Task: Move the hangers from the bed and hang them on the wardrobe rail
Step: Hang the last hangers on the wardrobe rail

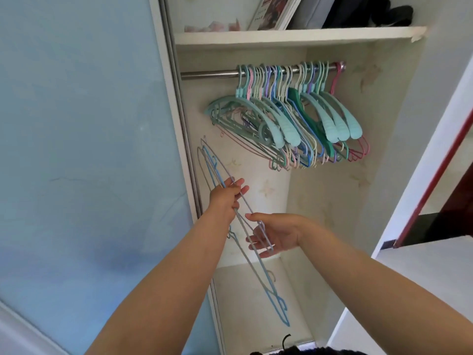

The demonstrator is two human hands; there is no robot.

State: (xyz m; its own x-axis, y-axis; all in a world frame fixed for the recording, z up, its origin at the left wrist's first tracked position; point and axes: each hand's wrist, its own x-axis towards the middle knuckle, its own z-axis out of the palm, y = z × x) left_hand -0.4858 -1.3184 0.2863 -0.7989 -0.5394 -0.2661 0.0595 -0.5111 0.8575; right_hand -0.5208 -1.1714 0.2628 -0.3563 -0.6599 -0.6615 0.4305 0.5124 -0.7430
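Head view: left hand (225, 194) clamped around bundle of thin blue and grey wire hangers (245, 221) at 7 o'clock below steel wardrobe rail (210, 73), likely to keep them bunched; right hand (275, 235) spread beneath, fingers threaded through, probably separating one; pastel plastic hangers (289, 119) already crowding rail at 12.

Setting: a bedroom or dressing area in a home. Evidence: a built-in white wardrobe (399, 103) with a pale blue sliding door (84, 139); a metal rail (212, 73) carrying many plastic hangers (289, 116); a shelf (294, 35) above holding a framed picture (275, 12) and folded clothes (358, 11).
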